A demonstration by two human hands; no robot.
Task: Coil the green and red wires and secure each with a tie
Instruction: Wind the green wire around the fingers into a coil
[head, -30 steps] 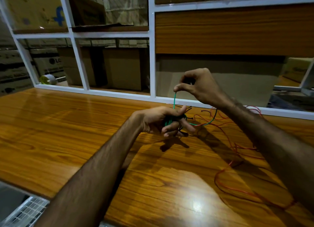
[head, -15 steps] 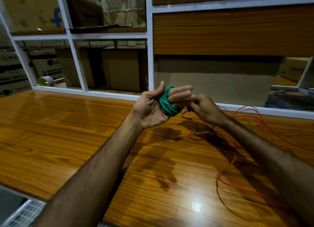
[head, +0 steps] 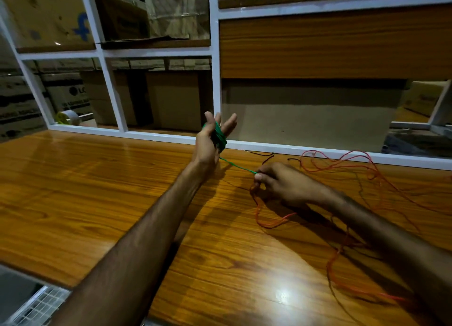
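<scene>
The left hand's fingers [head: 230, 122] stand straight and spread, pointing up at frame centre, with the green wire [head: 220, 136] wound in a bundle around them. One taut green strand runs down and right from the bundle to the right hand [head: 281, 184], whose thumb and fingertips pinch its end just above the surface [head: 97, 191]. The left hand [head: 210, 142] is raised, palm turned toward the right of the frame, close in front of the white frame rail [head: 318, 152] that bounds the far edge of the surface.

The red wire [head: 342, 164] lies loose in tangled loops across the right half of the surface, from the rail down to the lower right, and one loop passes under the right hand. Short black ties [head: 267, 156] lie near the rail, between the hands and the red tangle.

The left and lower-middle parts of the surface are bare wood, giving wide room; its near edge shows at lower left. Behind the rail are cardboard boxes [head: 56, 25] and a tape roll [head: 68, 117] at left.

Half a second ago the left fingers were curled over the green bundle and the right hand was touching them; now the fingers have opened and the right hand has drawn away down and right, pulling the strand straight.
</scene>
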